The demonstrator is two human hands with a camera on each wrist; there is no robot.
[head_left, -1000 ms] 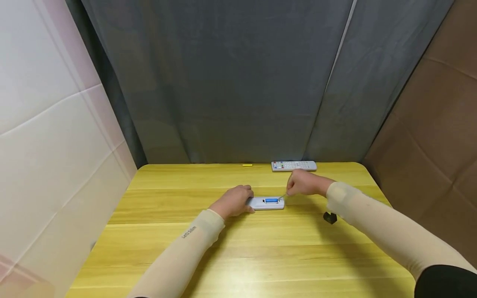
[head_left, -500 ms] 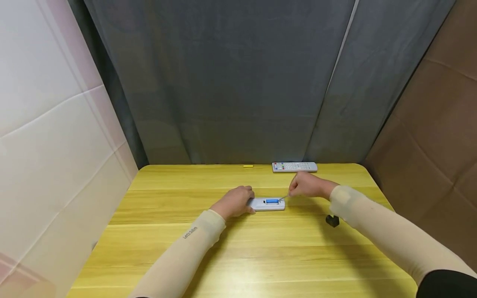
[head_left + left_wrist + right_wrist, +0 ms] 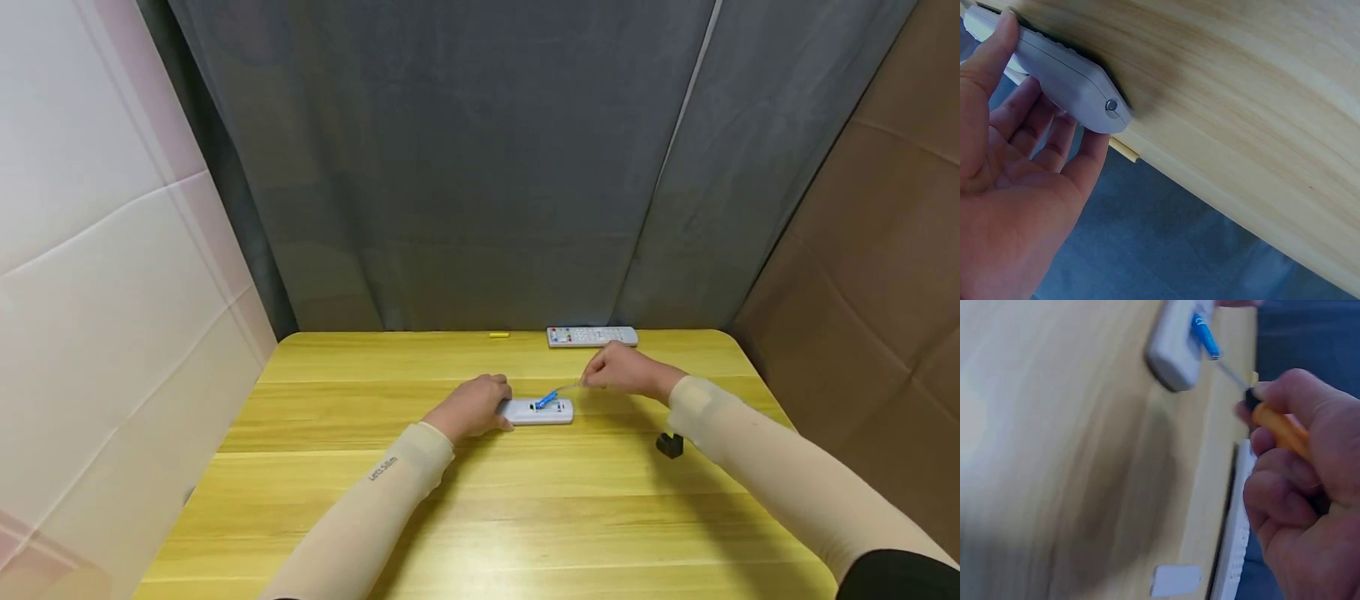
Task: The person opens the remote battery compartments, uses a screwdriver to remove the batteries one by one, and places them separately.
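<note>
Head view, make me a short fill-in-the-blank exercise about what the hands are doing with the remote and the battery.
1. The left hand holds the white remote down on the ____ table.
2. The right hand grips a screwdriver with an ____ handle.
3. The screwdriver tip lifts one end of the ____ battery.
4. A second remote lies at the table's ____ edge.

Missing words: yellow; orange; blue; far

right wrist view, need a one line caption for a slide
Right hand grips an orange-handled screwdriver, its tip levering a blue battery up from a white remote on the wooden table.
</note>
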